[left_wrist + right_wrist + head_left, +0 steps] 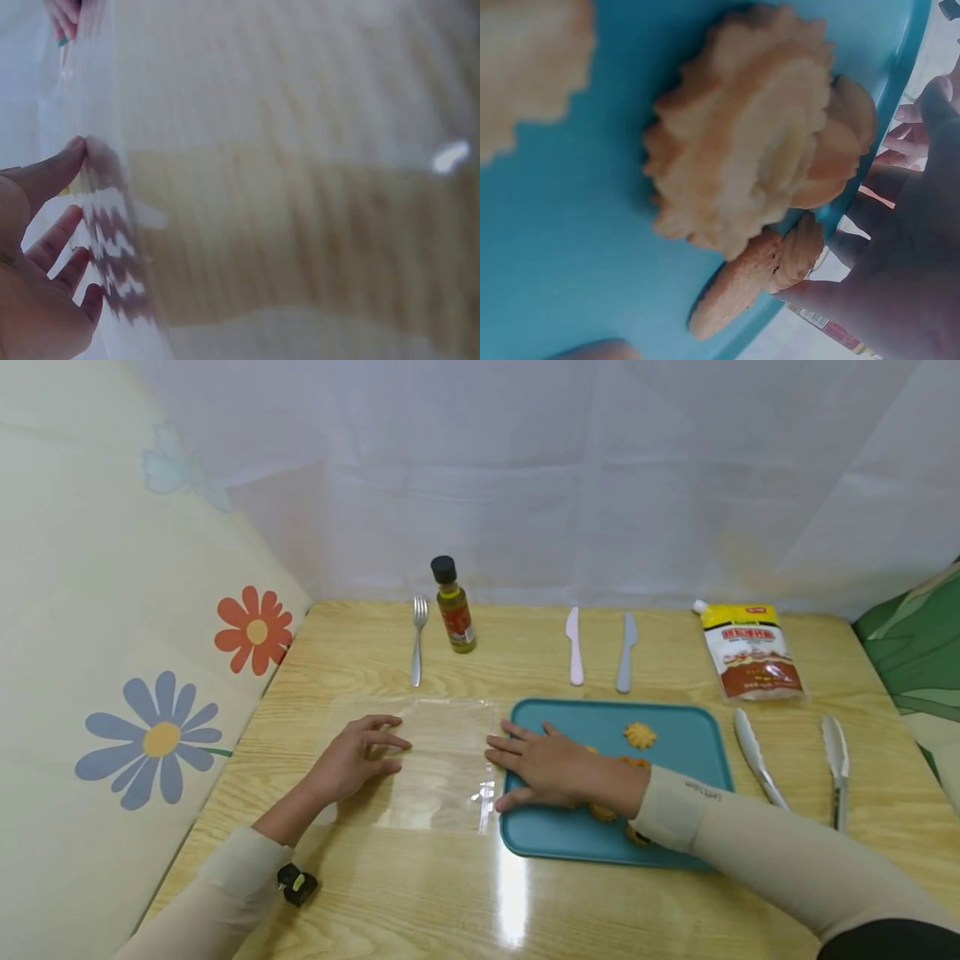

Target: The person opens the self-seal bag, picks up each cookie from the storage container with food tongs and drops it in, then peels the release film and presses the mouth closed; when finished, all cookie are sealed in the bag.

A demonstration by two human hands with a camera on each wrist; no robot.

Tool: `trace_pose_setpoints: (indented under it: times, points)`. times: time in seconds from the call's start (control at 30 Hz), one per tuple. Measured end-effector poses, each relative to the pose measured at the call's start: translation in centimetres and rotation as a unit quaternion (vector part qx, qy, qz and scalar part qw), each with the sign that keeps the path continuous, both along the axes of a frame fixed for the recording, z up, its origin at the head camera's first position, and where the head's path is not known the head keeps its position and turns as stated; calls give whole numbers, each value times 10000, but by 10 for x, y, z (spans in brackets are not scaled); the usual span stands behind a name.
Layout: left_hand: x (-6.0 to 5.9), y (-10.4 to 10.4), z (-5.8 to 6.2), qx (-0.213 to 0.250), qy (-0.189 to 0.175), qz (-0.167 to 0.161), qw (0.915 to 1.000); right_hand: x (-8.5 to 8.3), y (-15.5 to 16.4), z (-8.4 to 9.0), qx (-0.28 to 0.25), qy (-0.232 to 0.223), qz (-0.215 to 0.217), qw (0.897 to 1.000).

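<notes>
A flat, clear plastic bag (pixel 438 768) lies on the table, with a shiny strip along its right edge. My left hand (pixel 354 762) is over the bag's left side, fingers apart and holding nothing. In the left wrist view its fingertips (pixel 73 214) are right at the film. My right hand (pixel 551 767) spreads its fingers across the left rim of a blue tray (pixel 577 714), fingertips at the bag's right edge. Golden scalloped cookies (pixel 640 735) lie on the tray, several partly hidden under the right hand and forearm. A large cookie (pixel 739 135) shows close up in the right wrist view.
Behind the bag are a fork (pixel 417 643) and a dark-capped bottle (pixel 456 614). Pink (pixel 574 647) and grey-blue knives (pixel 626 653) lie behind the tray. At right are a spouted pouch (pixel 753 652) and metal tongs (pixel 838 768). A white cloth (pixel 525 485) hangs behind the table.
</notes>
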State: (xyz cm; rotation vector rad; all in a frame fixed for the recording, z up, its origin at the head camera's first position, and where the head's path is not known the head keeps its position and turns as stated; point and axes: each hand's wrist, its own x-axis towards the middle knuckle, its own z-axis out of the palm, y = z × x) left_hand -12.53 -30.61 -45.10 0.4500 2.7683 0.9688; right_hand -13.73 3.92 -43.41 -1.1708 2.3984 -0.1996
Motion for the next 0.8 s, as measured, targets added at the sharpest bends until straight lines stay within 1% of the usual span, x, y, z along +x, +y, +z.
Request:
trace_pose_setpoints:
  times: [0.17,0.27,0.4,0.5,0.63,0.8]
  points:
    - [2,0,-2,243,-1,196,9995,0,0,0,-18,-2,-4,10000]
    - [3,-1,-2,255,-1,350,9991,0,0,0,-15,-1,3,10000]
    - [2,-2,-2,278,-153,551,9980,-1,0,0,-9,-11,13,10000]
    - [1,-3,-2,328,-251,591,9974,-1,0,0,-6,-13,16,10000]
    - [-1,-5,-1,591,-394,642,9954,-1,0,0,-17,17,28,10000]
    - [-1,-7,0,964,-618,768,9905,-1,1,-1,-56,62,45,10000]
